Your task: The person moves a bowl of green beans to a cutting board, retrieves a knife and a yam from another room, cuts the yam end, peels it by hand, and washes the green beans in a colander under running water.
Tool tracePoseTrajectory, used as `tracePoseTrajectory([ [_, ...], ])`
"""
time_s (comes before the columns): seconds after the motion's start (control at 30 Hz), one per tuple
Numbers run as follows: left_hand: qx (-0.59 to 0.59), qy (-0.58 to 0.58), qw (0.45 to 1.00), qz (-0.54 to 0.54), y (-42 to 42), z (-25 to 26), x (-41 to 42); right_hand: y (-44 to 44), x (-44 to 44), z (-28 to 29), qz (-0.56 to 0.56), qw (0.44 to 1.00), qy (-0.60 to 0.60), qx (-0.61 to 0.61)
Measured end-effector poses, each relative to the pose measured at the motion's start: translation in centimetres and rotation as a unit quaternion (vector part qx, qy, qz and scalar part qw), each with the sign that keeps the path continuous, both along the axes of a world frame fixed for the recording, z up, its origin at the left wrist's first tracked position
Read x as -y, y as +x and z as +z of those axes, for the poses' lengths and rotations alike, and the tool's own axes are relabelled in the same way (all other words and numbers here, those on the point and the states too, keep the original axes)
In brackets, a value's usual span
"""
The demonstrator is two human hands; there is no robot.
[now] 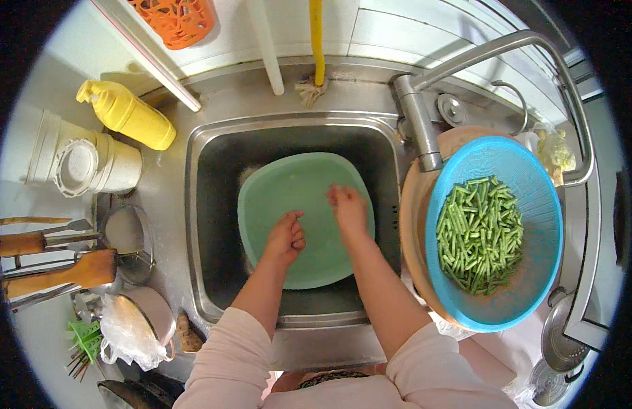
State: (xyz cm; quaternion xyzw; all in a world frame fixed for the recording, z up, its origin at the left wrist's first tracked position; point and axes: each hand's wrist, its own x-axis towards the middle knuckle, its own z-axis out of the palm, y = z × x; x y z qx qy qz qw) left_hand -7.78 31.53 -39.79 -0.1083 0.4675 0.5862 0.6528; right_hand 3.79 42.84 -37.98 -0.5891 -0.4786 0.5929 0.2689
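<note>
A pale green plastic basin [306, 271] sits in the stainless steel sink [219, 174]. Over the basin's middle is my left hand [287, 236], its fingers curled in with nothing seen in them. My right hand [350, 208] is over the basin's right side, fingers bent and blurred by motion; whether they touch anything is hard to tell. Water in the basin cannot be made out for sure. To the right, cut green beans [479, 232] lie in a blue mesh colander [543, 204], which rests in an orange-brown basin [415, 245].
A metal faucet [418, 122] stands at the sink's back right corner, its spout arching right. On the left are a yellow bottle [134, 115], white tubs [119, 163], wooden-handled utensils [86, 271] and a pot [152, 312] with a plastic bag. A yellow pole [317, 46] stands behind.
</note>
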Motion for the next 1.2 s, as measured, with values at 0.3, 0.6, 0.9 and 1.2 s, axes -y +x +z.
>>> tracePoseTrajectory([
  [0.3,-0.016,-0.069,0.996,0.054,0.3,-0.4,0.1,0.2,1.9,1.9,0.074,0.875,-0.376,-0.296],
  [0.6,0.023,0.053,0.998,0.022,-1.2,3.0,-1.3,1.6,0.1,4.1,0.040,0.995,-0.085,-0.045],
  [0.9,-0.017,-0.033,0.998,0.052,-0.3,-0.7,0.2,0.4,1.3,-0.2,0.043,0.943,-0.272,-0.188],
  [1.2,0.017,-0.009,0.999,0.035,-0.7,0.2,-0.8,0.5,-0.1,0.3,0.009,0.995,-0.095,-0.038],
])
